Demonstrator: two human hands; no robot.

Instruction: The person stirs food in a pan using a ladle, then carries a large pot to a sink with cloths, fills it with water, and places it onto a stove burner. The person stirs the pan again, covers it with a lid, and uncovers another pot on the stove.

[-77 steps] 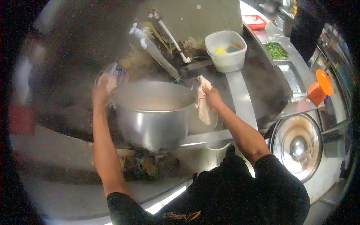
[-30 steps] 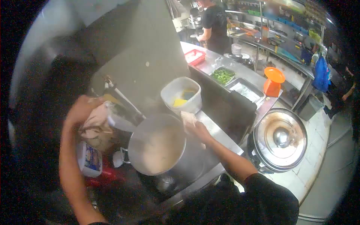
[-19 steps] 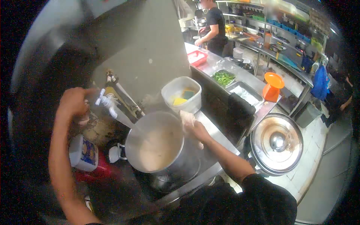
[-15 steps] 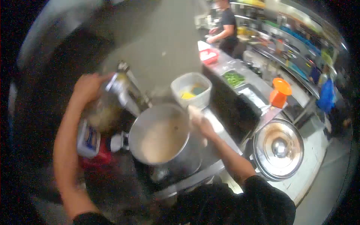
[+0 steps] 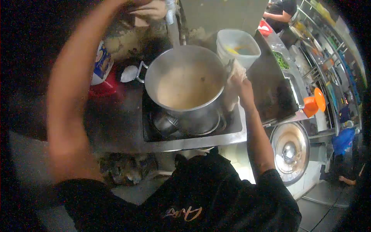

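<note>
One metal pot (image 5: pixel 166 101) of cloudy liquid (image 5: pixel 185 87) sits centre; at its right, our right hand (image 5: pixel 243 84) clutches a cloth (image 5: pixel 236 71). Our left hand (image 5: pixel 138 2) reaches the far faucet (image 5: pixel 170 12), grip unclear!

Dull metal pot (image 5: pixel 159 69), cloudy plastic tub (image 5: pixel 247 59), matt rumpled cloth (image 5: pixel 235 70), glossy metal lid (image 5: pixel 279 154)

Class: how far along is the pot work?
Looks done: the pot holds cloudy liquid. In hand: the right hand holds a cloth at the pot's side; the left hand is by the tap. Left, perhaps: topping up, as the liquid sits below the rim; water flow is unclear.
</note>
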